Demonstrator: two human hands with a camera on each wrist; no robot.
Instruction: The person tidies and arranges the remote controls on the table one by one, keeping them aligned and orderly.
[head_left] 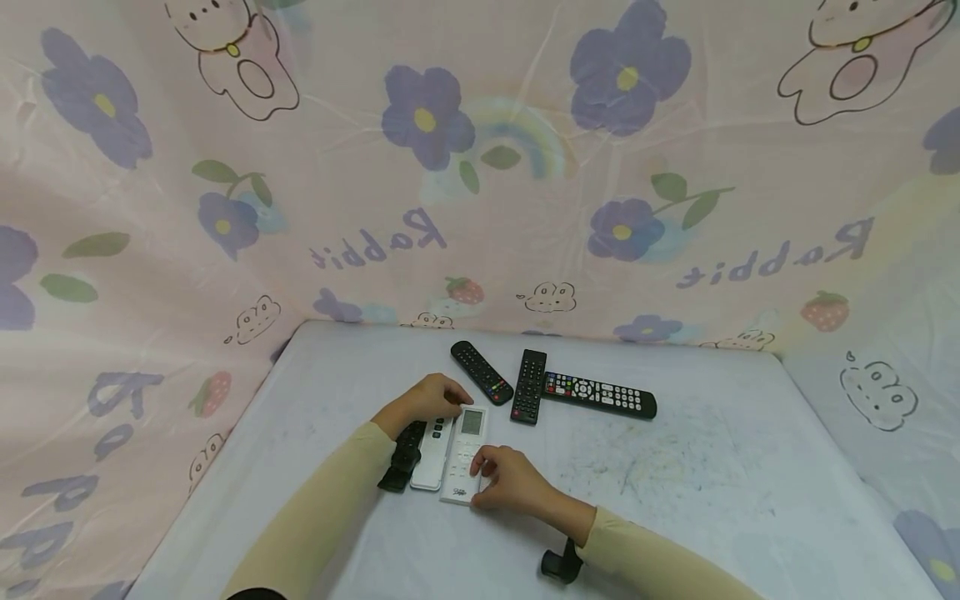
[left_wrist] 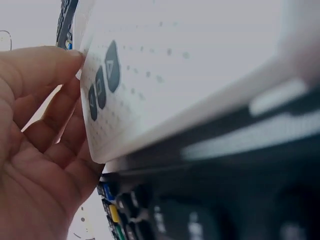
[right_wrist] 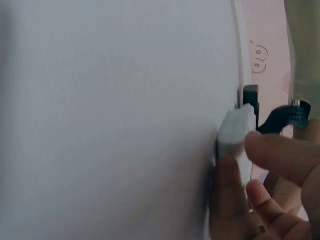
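Observation:
A white air-conditioner remote with a small grey screen lies lengthwise on the white table. My left hand pinches its far end with thumb and curled fingers; the remote in between is mostly hidden in the left wrist view. My right hand grips the near right edge of the same remote, thumb and fingers bent round it. Just left of it is a second white remote with a few dark buttons, seen close up in the left wrist view. A black remote lies left of that, partly hidden by my left wrist.
Farther back lie three black remotes: one slanted, one nearly lengthwise and one crosswise. A black strap piece hangs at my right wrist. Patterned cloth surrounds the table.

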